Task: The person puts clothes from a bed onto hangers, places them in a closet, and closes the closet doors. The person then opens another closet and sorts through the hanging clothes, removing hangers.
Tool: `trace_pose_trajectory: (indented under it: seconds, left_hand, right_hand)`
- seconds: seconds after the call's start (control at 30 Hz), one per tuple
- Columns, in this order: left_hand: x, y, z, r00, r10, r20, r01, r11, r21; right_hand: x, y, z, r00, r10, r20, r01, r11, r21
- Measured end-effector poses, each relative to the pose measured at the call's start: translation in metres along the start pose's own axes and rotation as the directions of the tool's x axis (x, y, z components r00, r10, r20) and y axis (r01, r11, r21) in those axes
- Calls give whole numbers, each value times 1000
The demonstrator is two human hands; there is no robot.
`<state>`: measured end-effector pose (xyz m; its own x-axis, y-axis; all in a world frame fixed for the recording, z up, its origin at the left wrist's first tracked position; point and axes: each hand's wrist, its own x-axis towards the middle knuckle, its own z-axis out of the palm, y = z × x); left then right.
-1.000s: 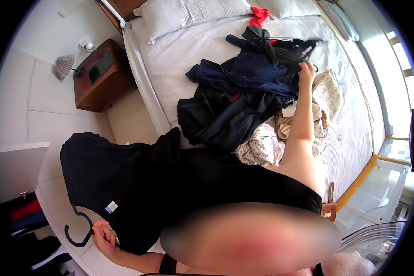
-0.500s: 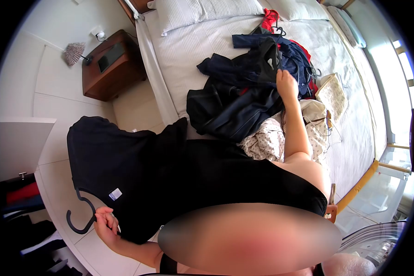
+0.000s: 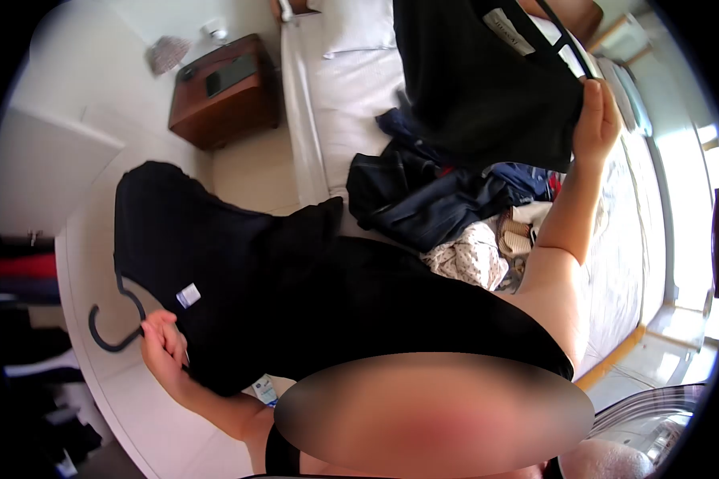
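On the left, my left hand [image 3: 164, 345] is closed on a dark hanger [image 3: 113, 345], its hook pointing away to the left. A black garment [image 3: 180, 219] with a white label hangs from it, spread in front of my body. My right hand [image 3: 597, 121] is raised at the upper right, fingers closed on the edge of a second black garment [image 3: 495, 96]. That one has a light label at its neckline, and a dark strip, perhaps a hanger arm, runs up from my fingers. It hides part of the bed and the clothes behind it.
Dark clothes [image 3: 411, 199] lie piled on the bed [image 3: 339, 96], beside a patterned white cloth [image 3: 467, 257]. A wooden nightstand [image 3: 192, 108] stands past the bed's left side. At far left, an open wardrobe holds red and dark clothes [image 3: 28, 267].
My right hand has lifted the second black garment off the bed pile, up and to the right. My left hand and its hanger have shifted slightly up and left in view.
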<state>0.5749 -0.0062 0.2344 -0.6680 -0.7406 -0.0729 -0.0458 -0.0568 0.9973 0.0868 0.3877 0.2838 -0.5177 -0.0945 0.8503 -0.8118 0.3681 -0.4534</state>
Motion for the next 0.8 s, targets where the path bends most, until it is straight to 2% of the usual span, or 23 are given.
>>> trace_pose_trajectory:
  seconds: [0.03,0.07,0.17,0.27,0.3,0.4,0.47,0.5,0.57,0.6,0.67,0.7,0.77,0.8]
  left_hand:
    - [1,3,1,1000,21,-6,-22,999,-44]
    - [-1,3,0,999,46,-15,-47,996,-82]
    - [0,-1,-5,986,160,39,-143,950,-278]
    - [-1,-11,11,940,324,110,-253,875,-413]
    - [-6,-8,23,921,380,89,-309,849,-428]
    - [-7,-5,51,860,504,80,-411,777,-478]
    - [-20,6,80,857,512,-64,-503,802,-323]
    - [-20,11,88,864,497,-81,-495,808,-320]
    - [-18,15,97,866,490,-96,-494,810,-316]
    - [-14,15,101,866,492,-92,-494,811,-312]
    - [7,12,98,857,486,-173,-515,829,-219]
    - [14,8,94,810,550,-205,-571,819,-57]
    - [38,0,71,762,606,-229,-631,774,-52]
    - [49,-1,57,736,630,-248,-660,750,-50]
  right_hand:
    - [8,-6,7,1000,-19,23,17,996,84]
    - [16,-17,19,990,-140,17,136,978,157]
    - [13,-29,51,990,-102,99,55,914,401]
    - [-12,-40,84,975,-169,145,62,832,551]
    - [-19,-45,92,975,-166,148,44,799,600]
    - [-41,-75,126,948,-273,161,113,767,632]
    - [-59,-106,139,935,-338,107,186,726,662]
    - [-67,-126,143,911,-389,140,226,752,619]
    - [-90,-154,157,852,-494,171,287,716,637]
    - [-99,-162,166,799,-576,172,348,678,648]
    - [-116,-186,194,720,-669,185,372,597,711]
    - [-124,-201,206,696,-700,160,362,535,764]
    - [-136,-231,236,656,-745,123,329,429,841]
    - [-139,-246,253,630,-775,42,362,341,867]
